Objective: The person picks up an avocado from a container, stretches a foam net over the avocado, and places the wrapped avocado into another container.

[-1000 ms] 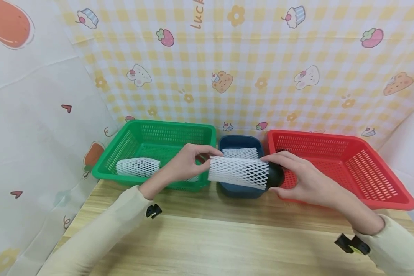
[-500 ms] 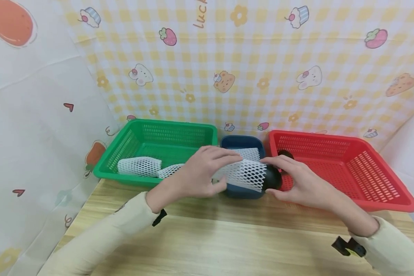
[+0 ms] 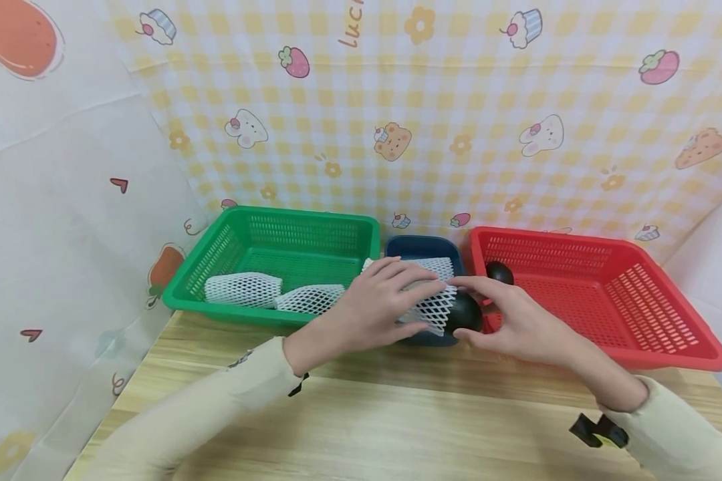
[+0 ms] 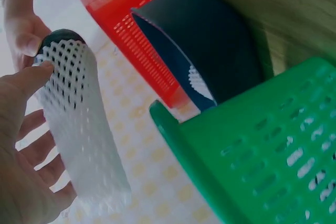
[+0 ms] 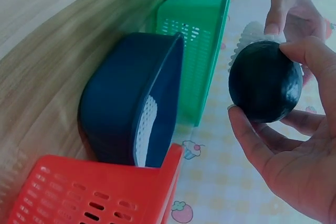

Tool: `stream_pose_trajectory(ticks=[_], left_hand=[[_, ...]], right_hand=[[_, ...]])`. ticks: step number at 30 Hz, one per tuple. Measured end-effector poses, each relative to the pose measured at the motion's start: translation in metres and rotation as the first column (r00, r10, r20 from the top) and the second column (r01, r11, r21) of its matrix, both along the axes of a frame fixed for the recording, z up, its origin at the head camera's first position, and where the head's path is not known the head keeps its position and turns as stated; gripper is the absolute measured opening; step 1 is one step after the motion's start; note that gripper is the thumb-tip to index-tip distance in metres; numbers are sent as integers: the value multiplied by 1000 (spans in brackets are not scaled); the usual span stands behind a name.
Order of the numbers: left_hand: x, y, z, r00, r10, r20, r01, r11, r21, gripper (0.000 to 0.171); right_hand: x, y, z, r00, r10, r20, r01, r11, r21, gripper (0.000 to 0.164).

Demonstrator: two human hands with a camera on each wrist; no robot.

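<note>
A white foam net sleeve (image 3: 436, 310) lies around one end of a smooth, dark green-black rounded fruit (image 5: 265, 82) above the blue bin (image 3: 422, 246). My left hand (image 3: 382, 300) holds the sleeve near the fruit, thumb on the mesh's edge and fingers behind it in the left wrist view. The sleeve's other end hangs loose past that hand. My right hand (image 3: 520, 321) grips the fruit's bare end between thumb and fingers. Inside the blue bin lies another foam net (image 3: 439, 267). How deep the fruit sits in its sleeve is hidden.
On the left, a green basket (image 3: 301, 217) holds white netted pieces (image 3: 243, 289) along its front. A red basket (image 3: 577, 234) to the right has a dark round fruit (image 3: 499, 272) in its back left corner. Wooden tabletop (image 3: 385, 427) extends in front.
My left hand has moved right along the sleeve, from its far left end to close by the fruit. The right hand and fruit have shifted slightly left.
</note>
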State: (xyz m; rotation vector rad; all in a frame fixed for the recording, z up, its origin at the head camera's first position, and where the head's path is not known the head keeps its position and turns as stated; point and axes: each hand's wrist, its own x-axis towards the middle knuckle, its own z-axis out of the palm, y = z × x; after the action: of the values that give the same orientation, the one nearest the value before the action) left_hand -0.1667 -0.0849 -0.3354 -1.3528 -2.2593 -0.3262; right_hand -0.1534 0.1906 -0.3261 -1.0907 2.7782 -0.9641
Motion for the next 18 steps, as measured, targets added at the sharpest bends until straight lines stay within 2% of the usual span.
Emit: stream_pose_trajectory(ticks=[7, 12, 18], left_hand=[[-1, 4, -5, 999, 28, 44, -27, 999, -23, 63], [-1, 4, -7, 998, 21, 52, -20, 1000, -12, 61], [-1, 4, -7, 997, 20, 74, -20, 1000, 3, 61]], right_hand=[[1, -2, -3, 999, -21, 44, 22, 1000, -14, 72], [1, 0, -6, 997, 3, 78, 0, 999, -38, 80], [2, 2, -9, 998, 14, 57, -10, 997, -74, 89]])
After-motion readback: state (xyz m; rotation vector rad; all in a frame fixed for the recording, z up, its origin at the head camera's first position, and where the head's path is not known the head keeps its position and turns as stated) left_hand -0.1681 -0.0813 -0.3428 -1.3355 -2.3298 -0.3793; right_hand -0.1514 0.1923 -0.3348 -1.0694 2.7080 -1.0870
